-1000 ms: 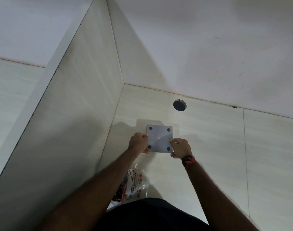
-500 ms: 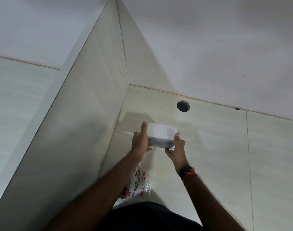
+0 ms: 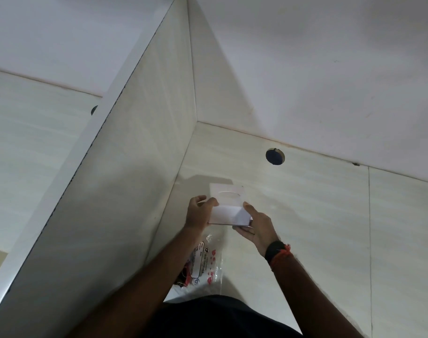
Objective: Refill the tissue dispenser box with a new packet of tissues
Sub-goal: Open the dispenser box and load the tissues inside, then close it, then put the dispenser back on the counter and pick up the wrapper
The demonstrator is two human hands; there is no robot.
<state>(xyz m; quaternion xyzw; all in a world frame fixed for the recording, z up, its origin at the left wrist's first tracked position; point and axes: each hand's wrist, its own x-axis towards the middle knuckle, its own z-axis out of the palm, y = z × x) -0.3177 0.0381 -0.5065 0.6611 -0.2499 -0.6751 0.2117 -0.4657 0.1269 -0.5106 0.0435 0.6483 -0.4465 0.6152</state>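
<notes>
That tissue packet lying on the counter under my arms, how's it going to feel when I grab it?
The tissue packet is probably soft and floppy: its clear printed wrapper looks crinkled. The glossy film may be slippery. It is likely light for its size, though the arms hide part of it.

Desk surface (image 3: 305,215): bare to the right of the right hand (image 3: 259,228) and toward the back wall (image 3: 305,81). Left side: closed off by upright partition panel (image 3: 135,191), just beside the left hand (image 3: 199,213). Back: closed off by wall; round cable hole (image 3: 275,156) in the desk near it. Centre: taken up by white dispenser box (image 3: 228,208), held between both hands above the desk. Near edge, under the left forearm: clear tissue packet (image 3: 205,264) lying against the partition. Right forearm: crosses the near-right approach.
</notes>
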